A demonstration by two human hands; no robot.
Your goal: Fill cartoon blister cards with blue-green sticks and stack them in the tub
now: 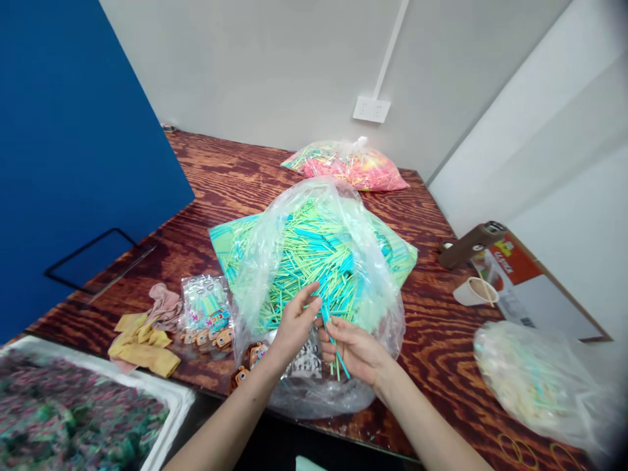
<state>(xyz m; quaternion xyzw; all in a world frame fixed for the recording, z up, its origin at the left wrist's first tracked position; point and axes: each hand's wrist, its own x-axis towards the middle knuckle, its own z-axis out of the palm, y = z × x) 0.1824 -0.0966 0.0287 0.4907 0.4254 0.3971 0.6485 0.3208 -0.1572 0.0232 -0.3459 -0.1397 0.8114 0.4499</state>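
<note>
A large clear plastic bag (275,252) lies wide-mouthed on the table, full of thin blue and green plastic sticks (314,248). At its near edge my right hand (356,347) is closed around a few blue and green sticks (338,360), which point down toward me. Just left of it, my left hand (297,320) has its fingers stretched out and apart, close to the upper ends of those sticks, with nothing visible in it. Below my left hand, small packets with brown cartoon figures (258,353) lie partly covered by the bag and my forearm.
A tied bag of pink and yellow sticks (353,167) lies at the back. To the left are a filled packet (206,307) and yellow cloth gloves (147,343). On the right stand a paper cup (473,292), a brown bottle-like object (468,245) and another plastic bag (534,373).
</note>
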